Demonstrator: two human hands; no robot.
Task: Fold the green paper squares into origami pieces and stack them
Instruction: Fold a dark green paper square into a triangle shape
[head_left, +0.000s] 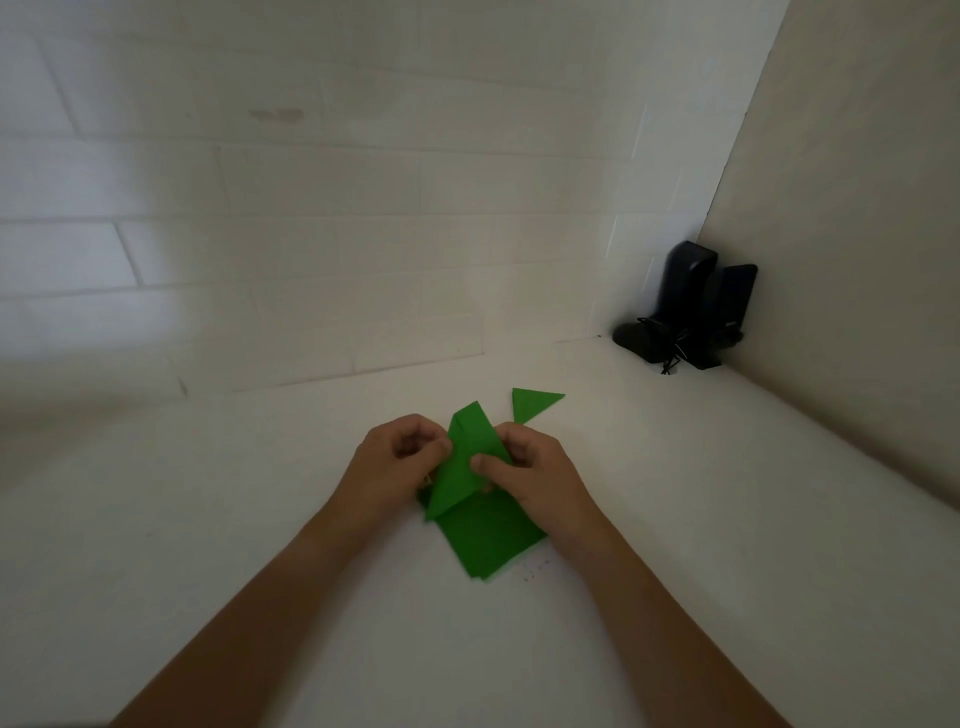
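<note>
Head view: left hand (397, 460) pinches the left edge of a partly folded green paper sheet (460, 470), creased into a long pointed shape and held just above the white bench (208, 519). Beneath it lies a flat stack of green paper squares (488, 540). Right hand (535, 475) has its grip on the sheet's right edge. A folded green paper triangle (530, 401) lies just beyond. Black speakers (691, 312) stand in the far right corner.

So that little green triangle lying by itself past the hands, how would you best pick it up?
The small folded triangle lies flat on the white table, so I'd probably slide a finger under its long pointed right tip, coming from the right, where nothing crowds it, then pinch top and bottom.
</note>
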